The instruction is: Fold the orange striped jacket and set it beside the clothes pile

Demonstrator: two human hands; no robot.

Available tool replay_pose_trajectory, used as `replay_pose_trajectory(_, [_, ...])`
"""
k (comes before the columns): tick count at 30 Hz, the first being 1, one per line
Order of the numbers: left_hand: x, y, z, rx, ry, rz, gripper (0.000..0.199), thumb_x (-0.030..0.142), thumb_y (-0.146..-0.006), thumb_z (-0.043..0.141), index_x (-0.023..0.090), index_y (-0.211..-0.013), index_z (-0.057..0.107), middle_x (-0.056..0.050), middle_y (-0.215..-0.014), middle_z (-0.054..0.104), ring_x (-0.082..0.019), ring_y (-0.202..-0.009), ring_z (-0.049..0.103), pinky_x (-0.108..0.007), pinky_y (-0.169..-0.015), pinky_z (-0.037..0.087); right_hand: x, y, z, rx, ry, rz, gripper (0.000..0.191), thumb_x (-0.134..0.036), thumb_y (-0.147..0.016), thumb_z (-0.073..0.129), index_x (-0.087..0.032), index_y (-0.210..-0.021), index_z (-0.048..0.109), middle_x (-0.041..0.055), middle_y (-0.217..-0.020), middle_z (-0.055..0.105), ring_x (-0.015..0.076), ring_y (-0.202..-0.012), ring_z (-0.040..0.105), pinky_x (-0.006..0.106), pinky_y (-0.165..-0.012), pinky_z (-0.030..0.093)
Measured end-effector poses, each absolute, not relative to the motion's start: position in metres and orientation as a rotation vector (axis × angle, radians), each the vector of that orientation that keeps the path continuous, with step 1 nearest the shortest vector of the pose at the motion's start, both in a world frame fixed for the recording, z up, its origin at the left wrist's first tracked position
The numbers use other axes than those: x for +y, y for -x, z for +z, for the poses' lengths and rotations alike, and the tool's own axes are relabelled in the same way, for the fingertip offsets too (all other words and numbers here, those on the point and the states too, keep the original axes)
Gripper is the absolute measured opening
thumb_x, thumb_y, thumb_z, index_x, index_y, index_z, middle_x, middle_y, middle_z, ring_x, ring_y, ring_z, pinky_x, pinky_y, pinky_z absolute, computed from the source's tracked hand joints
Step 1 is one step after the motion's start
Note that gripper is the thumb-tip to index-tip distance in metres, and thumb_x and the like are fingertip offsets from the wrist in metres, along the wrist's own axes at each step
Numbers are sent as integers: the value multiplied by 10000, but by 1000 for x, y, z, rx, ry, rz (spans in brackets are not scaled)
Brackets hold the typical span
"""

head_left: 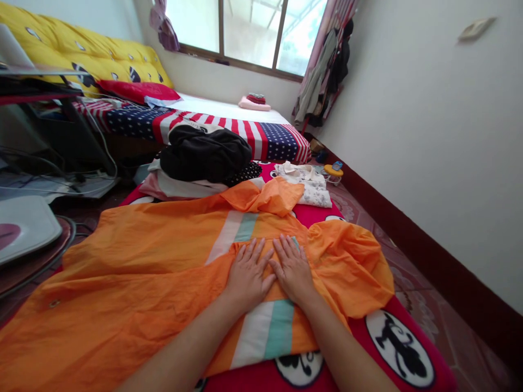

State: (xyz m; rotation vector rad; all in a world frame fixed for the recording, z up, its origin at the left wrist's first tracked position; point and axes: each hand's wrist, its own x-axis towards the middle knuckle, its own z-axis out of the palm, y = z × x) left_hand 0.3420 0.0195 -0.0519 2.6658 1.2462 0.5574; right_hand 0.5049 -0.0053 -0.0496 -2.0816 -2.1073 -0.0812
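An orange jacket (134, 272) with white and light-green bands lies spread over a red blanket (425, 337) printed with black-and-white figures. Both of my hands press flat on its middle, thumbs close together. My left hand (250, 275) rests on an orange fold with its fingers stretched out. Beside it my right hand (293, 272) lies with fingers extended, a bit of light-green band showing at its fingertips. To the right of that hand a bunched orange part, seemingly a sleeve or hood (351, 267), reaches toward the blanket's edge.
Beyond the jacket sits a heap of clothes topped by a black garment (204, 152). A folded white patterned shirt (306, 182) lies at the far right of the blanket. Behind stands a bed with a stars-and-stripes cover (249, 133). A yellow stool (333, 171) stands near the right wall.
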Motion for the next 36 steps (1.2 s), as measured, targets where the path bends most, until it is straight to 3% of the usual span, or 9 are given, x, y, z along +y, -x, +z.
replay_pose_trajectory(6, [18,-325,-52,1317,-2643,510,697,622,-844,487,257,-1433,409,-85,-1552,281,-290,-1435,216,-468,-1161,197,-13,-530,-52,-1994,2295,-174,515,-347,-982,287,-261,-1490,259,22,-1572,192,205,-1448,178,514,-1143,198])
replay_pose_trajectory(12, [17,-298,-58,1387,-2666,522,716,589,-849,502,184,-1432,407,-118,-1539,293,-290,-1423,250,-471,-1155,206,-21,-541,-52,-1987,2317,-197,531,-339,-980,294,-222,-1495,244,47,-1558,240,211,-1444,192,505,-1131,234])
replay_pose_trajectory(19, [8,-315,-31,1407,-2610,537,671,505,-851,542,129,-1398,446,-180,-1517,316,-349,-1420,235,-573,-1135,189,-15,-512,-15,-1925,2391,-315,575,-282,-897,458,-146,-1449,370,159,-1535,268,333,-1421,235,643,-1079,198])
replay_pose_trajectory(21, [6,-327,-26,1346,-2609,589,626,456,-879,519,143,-1414,426,-165,-1533,290,-326,-1432,209,-559,-1147,176,-13,-498,-13,-1976,2243,-376,574,-241,-892,442,-162,-1454,361,132,-1547,249,306,-1430,219,618,-1101,182])
replay_pose_trajectory(27, [6,-331,-45,1235,-2542,618,557,472,-903,472,243,-1409,440,-110,-1543,294,-306,-1430,223,-548,-1159,165,-13,-491,-39,-2123,2030,-151,487,-316,-924,408,-146,-1376,476,120,-1457,439,255,-1373,362,480,-1100,303])
replay_pose_trajectory(29, [5,-327,-50,1207,-2528,646,564,494,-912,443,248,-1419,426,-104,-1557,258,-303,-1440,190,-543,-1166,144,-5,-500,-37,-2127,1973,-107,415,-307,-911,436,-154,-1271,576,124,-1382,529,253,-1292,469,428,-1051,374])
replay_pose_trajectory(32, [3,-326,-49,1205,-2470,675,576,507,-918,423,243,-1430,410,-101,-1566,231,-303,-1449,150,-547,-1172,107,29,-520,-17,-2042,1930,132,234,-302,-863,516,-208,-939,716,93,-1042,712,251,-970,652,398,-874,482])
replay_pose_trajectory(34, [2,-326,-47,1198,-2428,680,586,521,-915,422,251,-1434,402,-94,-1572,211,-305,-1453,129,-553,-1174,87,65,-538,0,-1780,1918,347,140,-295,-793,612,-210,-794,724,68,-813,723,236,-782,671,383,-772,501])
replay_pose_trajectory(36, [2,-326,-46,1175,-2402,666,596,531,-912,418,246,-1436,400,-99,-1574,196,-309,-1454,117,-555,-1174,75,104,-557,14,-1476,1881,467,98,-253,-745,662,-176,-774,715,82,-735,706,218,-688,666,343,-666,505])
